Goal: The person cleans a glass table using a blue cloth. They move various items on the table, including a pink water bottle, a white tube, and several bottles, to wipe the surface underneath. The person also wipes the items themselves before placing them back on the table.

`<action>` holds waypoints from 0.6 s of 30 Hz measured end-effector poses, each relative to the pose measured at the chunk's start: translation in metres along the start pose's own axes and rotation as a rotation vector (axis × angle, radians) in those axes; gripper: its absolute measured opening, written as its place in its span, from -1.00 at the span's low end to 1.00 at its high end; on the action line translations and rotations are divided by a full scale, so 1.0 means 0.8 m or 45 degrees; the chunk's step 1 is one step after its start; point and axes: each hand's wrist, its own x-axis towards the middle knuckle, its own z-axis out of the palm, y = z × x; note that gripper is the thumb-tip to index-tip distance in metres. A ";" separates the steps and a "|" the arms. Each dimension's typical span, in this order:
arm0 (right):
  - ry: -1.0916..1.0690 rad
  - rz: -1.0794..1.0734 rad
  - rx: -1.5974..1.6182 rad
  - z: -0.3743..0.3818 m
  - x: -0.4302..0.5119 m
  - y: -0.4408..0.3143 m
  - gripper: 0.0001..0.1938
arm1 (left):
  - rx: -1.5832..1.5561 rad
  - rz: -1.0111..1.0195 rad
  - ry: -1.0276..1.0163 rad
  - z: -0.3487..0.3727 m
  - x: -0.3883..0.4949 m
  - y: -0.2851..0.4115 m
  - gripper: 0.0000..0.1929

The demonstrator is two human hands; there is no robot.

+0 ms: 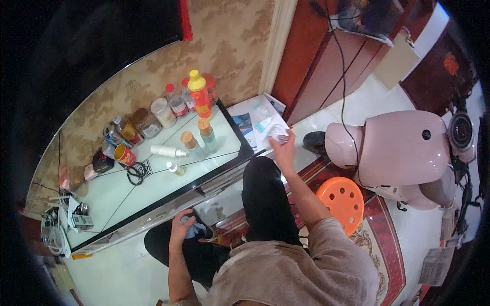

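My left hand [180, 229] is closed around a light blue cloth [196, 228], low by my bent left knee. To the right, my right hand [284, 148] reaches past my other knee to a white surface [259, 109] beside the cabinet end. Its thumb and fingers grip the near edge of a clear plastic item [277, 132], whose exact kind is unclear. On that surface, a teal-and-white packet [263, 124] lies just beyond it. Left of this hand, two bottles with wood-look caps, one frosted [195, 151] and one pale green [209, 141], stand on the glass-topped cabinet [115, 206].
A white pump bottle [167, 150] lies on the glass near a small bottle [175, 168] and black cable [137, 174]. Jars and a red bottle with a yellow cap [200, 95] line the wall. An orange stool [340, 202] and pink scooter [405, 149] stand at right.
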 end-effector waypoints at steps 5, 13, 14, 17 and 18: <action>0.059 0.026 -0.275 0.015 0.059 0.147 -0.15 | 0.191 0.080 0.262 0.014 -0.011 -0.029 -0.45; -0.234 -0.216 -0.206 0.082 0.117 0.228 -0.08 | 0.611 0.158 0.592 0.025 -0.052 0.018 -0.64; -0.273 -0.174 -0.163 0.086 0.119 0.228 -0.08 | 0.504 0.112 0.683 0.020 -0.055 0.033 -0.65; -0.304 -0.189 -0.224 0.090 0.124 0.217 -0.06 | 0.466 0.166 1.043 -0.024 -0.054 0.087 -0.71; -0.318 -0.134 -0.220 0.091 0.123 0.212 -0.05 | 0.022 0.284 1.142 -0.036 -0.051 0.105 -0.72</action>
